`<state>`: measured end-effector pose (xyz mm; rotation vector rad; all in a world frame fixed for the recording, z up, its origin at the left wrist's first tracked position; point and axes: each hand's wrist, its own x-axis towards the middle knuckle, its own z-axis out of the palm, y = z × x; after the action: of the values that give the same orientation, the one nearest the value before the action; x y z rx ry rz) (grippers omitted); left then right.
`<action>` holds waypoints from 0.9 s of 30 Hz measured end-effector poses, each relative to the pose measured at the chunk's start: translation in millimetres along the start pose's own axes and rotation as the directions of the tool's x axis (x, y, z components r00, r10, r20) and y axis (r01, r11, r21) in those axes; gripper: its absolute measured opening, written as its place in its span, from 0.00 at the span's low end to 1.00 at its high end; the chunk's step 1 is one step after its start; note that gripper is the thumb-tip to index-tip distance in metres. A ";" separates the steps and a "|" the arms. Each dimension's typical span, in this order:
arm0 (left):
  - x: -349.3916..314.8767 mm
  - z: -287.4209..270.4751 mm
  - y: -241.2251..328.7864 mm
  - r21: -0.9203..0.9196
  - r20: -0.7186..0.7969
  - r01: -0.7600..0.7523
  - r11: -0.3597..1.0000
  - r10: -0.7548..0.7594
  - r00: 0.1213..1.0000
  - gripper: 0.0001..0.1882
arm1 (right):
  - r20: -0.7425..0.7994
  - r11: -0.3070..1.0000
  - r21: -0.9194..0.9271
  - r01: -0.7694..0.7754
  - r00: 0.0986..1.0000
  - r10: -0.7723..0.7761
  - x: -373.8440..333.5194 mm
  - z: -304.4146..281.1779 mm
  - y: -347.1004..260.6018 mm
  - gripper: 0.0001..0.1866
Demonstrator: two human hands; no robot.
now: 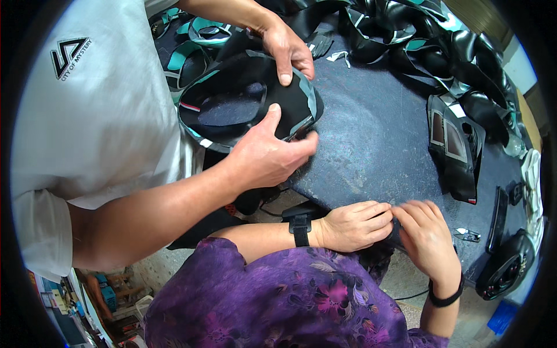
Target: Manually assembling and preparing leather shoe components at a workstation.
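Close in front of my body, at the table's near edge, my left hand [357, 225] has its fingers curled and closed. My right hand [428, 239] meets it fingertip to fingertip, its fingers bent together and slightly blurred. Anything pinched between them is too small or hidden to make out. At my left, a co-worker in a light grey shirt [98, 110] holds a black shoe upper with teal lining [232, 81]. The co-worker's one hand [290, 51] grips its far edge, the other hand [270, 148] its near edge.
More black and teal uppers [380, 32] are heaped along the dark table's [360, 133] far side. An upper with brown mesh panels [455, 139] lies at the right. Small clippers [467, 235], a black bar-shaped object [497, 220] and a rounded black object [506, 265] lie near the right edge.
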<state>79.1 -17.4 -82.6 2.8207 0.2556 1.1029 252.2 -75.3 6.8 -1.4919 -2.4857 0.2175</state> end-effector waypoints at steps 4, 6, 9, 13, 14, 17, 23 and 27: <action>2.5 0.0 1.4 -0.033 -0.026 -0.001 0.999 0.000 1.000 0.13 | -0.036 0.957 0.059 -0.284 0.958 0.286 -49.2 -0.6 -6.4 0.18; 3.5 1.7 0.9 0.013 -0.053 -0.030 0.999 0.031 0.998 0.12 | -0.095 0.941 0.091 -0.326 0.938 0.334 -66.0 7.8 -8.7 0.17; 5.6 -1.2 4.2 0.000 -0.027 -0.015 1.000 0.015 1.000 0.13 | -0.207 0.916 0.147 -0.374 0.894 0.398 -76.3 27.0 -7.2 0.14; 8.3 -8.7 6.5 -0.025 0.028 0.005 1.000 -0.005 1.000 0.16 | -0.373 0.903 0.249 -0.350 0.826 0.423 -80.4 49.9 0.4 0.11; 5.4 -6.3 5.9 -0.018 0.020 -0.001 1.000 0.001 1.000 0.13 | -0.412 0.905 0.237 -0.354 0.807 0.424 -81.1 53.8 1.6 0.11; 4.9 -2.8 8.3 -0.044 -0.039 -0.007 0.999 0.006 0.999 0.13 | -0.492 0.917 0.204 -0.343 0.774 0.399 -81.8 59.1 0.5 0.10; -2.9 2.7 7.0 -0.050 -0.016 0.007 0.999 -0.007 1.000 0.15 | -0.546 0.921 0.150 -0.358 0.747 0.380 -82.3 67.9 -1.9 0.10; -3.0 1.9 6.9 -0.044 -0.005 0.013 0.999 -0.013 1.000 0.15 | -0.564 0.924 0.127 -0.361 0.740 0.366 -81.2 69.9 -2.6 0.10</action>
<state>79.1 -24.9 -85.0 2.7737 0.2469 1.0994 267.6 -148.7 -69.8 -1.7136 -1.6979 -0.1516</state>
